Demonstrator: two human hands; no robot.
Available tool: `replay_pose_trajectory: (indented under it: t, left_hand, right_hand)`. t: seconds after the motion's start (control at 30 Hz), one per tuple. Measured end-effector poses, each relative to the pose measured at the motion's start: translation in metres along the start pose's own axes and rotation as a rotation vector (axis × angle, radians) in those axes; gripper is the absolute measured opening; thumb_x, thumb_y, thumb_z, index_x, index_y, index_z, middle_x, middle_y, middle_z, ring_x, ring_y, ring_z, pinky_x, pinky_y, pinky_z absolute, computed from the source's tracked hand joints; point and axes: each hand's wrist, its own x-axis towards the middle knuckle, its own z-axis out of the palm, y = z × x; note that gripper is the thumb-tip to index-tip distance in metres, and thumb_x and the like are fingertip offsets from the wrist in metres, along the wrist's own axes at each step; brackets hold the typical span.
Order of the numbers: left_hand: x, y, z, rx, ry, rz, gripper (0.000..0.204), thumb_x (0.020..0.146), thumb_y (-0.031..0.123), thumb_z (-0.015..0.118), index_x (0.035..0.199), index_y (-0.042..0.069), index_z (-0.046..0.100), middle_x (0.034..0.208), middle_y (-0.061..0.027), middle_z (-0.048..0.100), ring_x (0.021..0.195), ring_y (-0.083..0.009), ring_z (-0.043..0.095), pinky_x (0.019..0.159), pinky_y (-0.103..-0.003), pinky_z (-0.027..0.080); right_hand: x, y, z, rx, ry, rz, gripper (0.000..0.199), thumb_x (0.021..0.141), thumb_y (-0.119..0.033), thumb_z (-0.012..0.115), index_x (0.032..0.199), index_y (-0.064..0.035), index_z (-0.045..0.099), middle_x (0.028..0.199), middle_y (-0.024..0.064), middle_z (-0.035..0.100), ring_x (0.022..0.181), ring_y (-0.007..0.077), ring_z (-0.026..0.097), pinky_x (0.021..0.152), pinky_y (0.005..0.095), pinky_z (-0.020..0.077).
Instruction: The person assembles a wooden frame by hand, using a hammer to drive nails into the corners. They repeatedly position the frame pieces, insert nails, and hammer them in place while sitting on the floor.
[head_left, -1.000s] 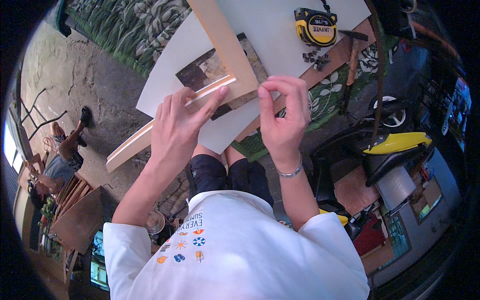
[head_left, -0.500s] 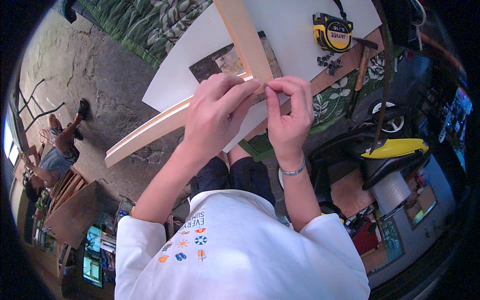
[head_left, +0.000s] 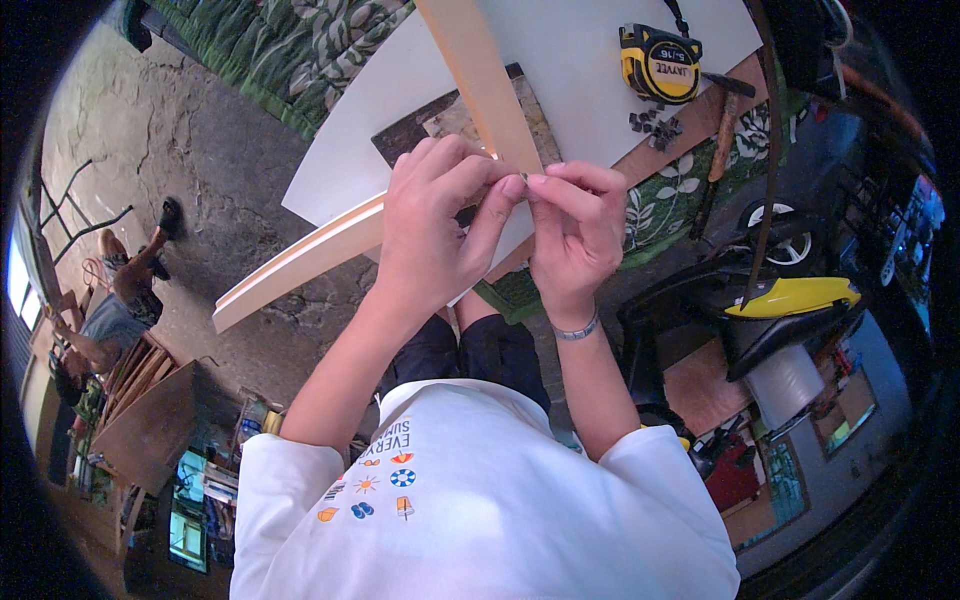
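Two pale wooden frame mouldings, one running away from me (head_left: 468, 65) and one slanting to the lower left (head_left: 300, 262), meet at a corner under my hands. My left hand (head_left: 428, 215) is closed over that corner, its fingers curled on the wood and partly hiding the joint. Its thumb tip reaches the fingertips of my right hand (head_left: 577, 235). A tiny dark metal piece (head_left: 524, 177) shows there, pinched by my right thumb and forefinger. Beneath the corner lies a dark-edged flat plate (head_left: 405, 128) with a mottled, worn face.
A white board (head_left: 335, 165) lies under the work. To the right are a yellow-and-black tape measure (head_left: 660, 65), several small dark metal pieces (head_left: 655, 128) and a wooden-handled hammer (head_left: 722, 140). A yellow-and-black motorcycle (head_left: 790, 300) stands right. Another person (head_left: 120, 300) sits far left.
My left thumb has moved over to meet my right fingertips, and the tiny metal piece now shows between them. My right hand has turned slightly. The mouldings have shifted only a little.
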Motion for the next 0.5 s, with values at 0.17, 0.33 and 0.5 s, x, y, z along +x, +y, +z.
replay_pose_trajectory:
  t: [0.17, 0.33, 0.5]
  left_hand:
    - [0.0, 0.001, 0.006, -0.044, 0.06, -0.035, 0.012, 0.081, 0.01, 0.083, 0.088, 0.007, 0.073, 0.083, -0.0057, 0.062, 0.078, -0.0261, 0.058, 0.071, -0.037, 0.041]
    - [-0.002, -0.003, 0.015, 0.155, 0.159, 0.14, 0.018, 0.075, 0.014, 0.088, 0.086, 0.013, 0.073, 0.082, -0.0009, 0.063, 0.074, -0.0214, 0.058, 0.067, -0.036, 0.038]
    - [-0.005, -0.011, 0.022, 0.243, 0.199, 0.237, 0.021, 0.073, 0.019, 0.089, 0.087, 0.016, 0.074, 0.083, 0.0018, 0.064, 0.072, -0.0181, 0.057, 0.064, -0.034, 0.036]
  right_hand:
    - [0.004, 0.006, -0.004, -0.014, -0.04, 0.003, 0.02, 0.088, -0.002, 0.08, 0.106, -0.0095, 0.075, 0.104, 0.0105, 0.068, 0.093, 0.0263, 0.067, 0.081, 0.0352, 0.0552]
    - [0.011, 0.003, -0.014, 0.067, -0.14, 0.136, 0.019, 0.09, -0.001, 0.077, 0.107, -0.0073, 0.075, 0.103, 0.0112, 0.069, 0.093, 0.0278, 0.068, 0.079, 0.0363, 0.0558]
    - [0.017, 0.015, -0.02, 0.073, -0.226, 0.064, 0.02, 0.09, 0.002, 0.074, 0.108, -0.0063, 0.075, 0.101, 0.0095, 0.068, 0.092, 0.027, 0.068, 0.078, 0.0365, 0.0561]
